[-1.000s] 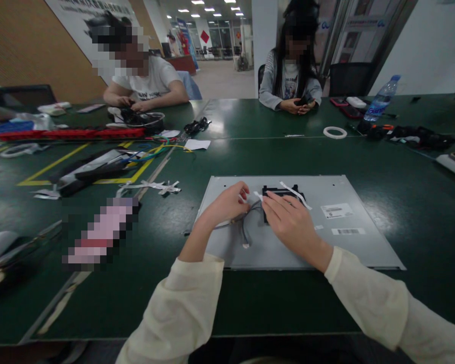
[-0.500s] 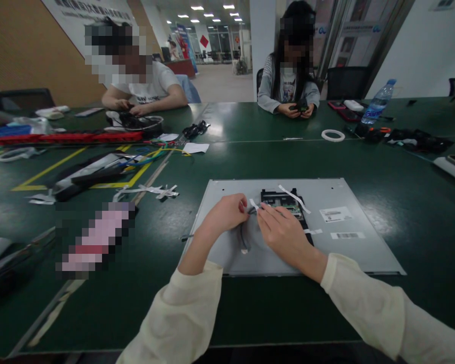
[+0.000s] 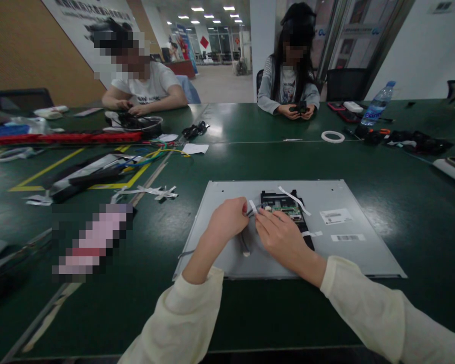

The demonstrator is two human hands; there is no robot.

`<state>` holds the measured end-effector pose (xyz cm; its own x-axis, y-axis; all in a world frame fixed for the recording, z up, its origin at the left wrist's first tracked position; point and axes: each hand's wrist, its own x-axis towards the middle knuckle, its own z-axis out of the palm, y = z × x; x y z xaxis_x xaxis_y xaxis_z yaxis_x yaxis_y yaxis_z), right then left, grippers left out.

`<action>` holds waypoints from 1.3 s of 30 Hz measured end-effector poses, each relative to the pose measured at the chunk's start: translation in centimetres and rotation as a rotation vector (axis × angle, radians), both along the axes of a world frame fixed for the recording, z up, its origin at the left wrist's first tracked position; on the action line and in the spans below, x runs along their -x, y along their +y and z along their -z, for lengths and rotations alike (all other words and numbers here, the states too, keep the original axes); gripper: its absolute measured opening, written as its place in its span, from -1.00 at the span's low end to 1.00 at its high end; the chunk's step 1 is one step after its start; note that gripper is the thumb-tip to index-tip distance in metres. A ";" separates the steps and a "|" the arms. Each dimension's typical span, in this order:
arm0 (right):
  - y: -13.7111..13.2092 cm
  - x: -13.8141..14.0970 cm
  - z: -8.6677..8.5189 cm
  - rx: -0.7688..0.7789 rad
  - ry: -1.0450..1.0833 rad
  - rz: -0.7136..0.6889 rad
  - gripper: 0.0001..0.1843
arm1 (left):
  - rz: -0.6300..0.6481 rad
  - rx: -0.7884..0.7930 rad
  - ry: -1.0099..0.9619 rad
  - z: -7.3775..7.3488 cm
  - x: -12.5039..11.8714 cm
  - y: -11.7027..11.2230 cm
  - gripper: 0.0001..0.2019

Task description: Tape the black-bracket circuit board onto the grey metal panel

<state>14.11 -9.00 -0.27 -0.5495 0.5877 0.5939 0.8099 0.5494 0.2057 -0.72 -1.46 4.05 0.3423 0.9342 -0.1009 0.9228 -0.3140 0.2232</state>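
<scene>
A grey metal panel lies flat on the green table in front of me. A black frame with a small green circuit board sits in its middle, with white tape strips across it. My left hand is closed, pinching a thin grey cable bundle and a white tape piece. My right hand rests on the panel beside the board, its fingertips pinched on the same cable.
Two people sit across the table, each handling small black things. Loose white tape strips, coloured wires, a red strip, a tape roll and a water bottle lie around. A blurred pink thing sits at the left.
Both hands have drawn a little closer to me along the panel, uncovering the circuit board. The cable bundle has come with them.
</scene>
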 end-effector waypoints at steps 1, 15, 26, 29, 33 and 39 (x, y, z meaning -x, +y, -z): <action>0.0 0.1 0.1 0.009 0.001 -0.010 -0.73 | 0.006 -0.010 0.005 0.0 0.0 0.0 -0.84; 0.0 -0.3 -0.5 0.015 0.065 0.012 -0.69 | 0.057 0.012 -0.268 0.3 0.7 1.0 -0.91; 0.0 -0.4 -0.6 -0.021 0.101 -0.005 -0.71 | -0.109 0.224 -0.834 0.4 0.0 1.3 -0.70; 0.0 -0.3 -0.5 0.017 0.082 -0.030 -0.71 | -0.106 0.149 -0.865 1.2 0.1 1.9 -0.67; 0.1 -0.2 -0.2 0.042 0.017 -0.055 -0.71 | -0.050 0.117 -0.782 2.5 0.3 2.6 -0.74; 0.3 0.1 0.3 0.134 -0.063 -0.056 -0.74 | 0.025 0.050 -0.719 3.4 0.1 3.0 -0.81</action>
